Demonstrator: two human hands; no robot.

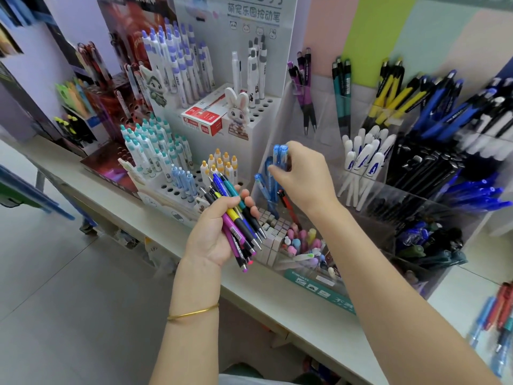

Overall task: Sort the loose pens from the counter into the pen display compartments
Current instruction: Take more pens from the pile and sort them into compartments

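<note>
The long white counter (299, 320) held a clear pen box (433, 208), a white pen stand (163, 188) and some loose pens (497, 323).

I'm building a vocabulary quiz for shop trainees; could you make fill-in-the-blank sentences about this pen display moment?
The right hand pinches translucent pens coloured ____.
The left hand grips a pen bundle; its wrist's bangle is coloured ____.
The box beside the rabbit figurine is white and ____.
Missing: blue; gold; red.
</note>
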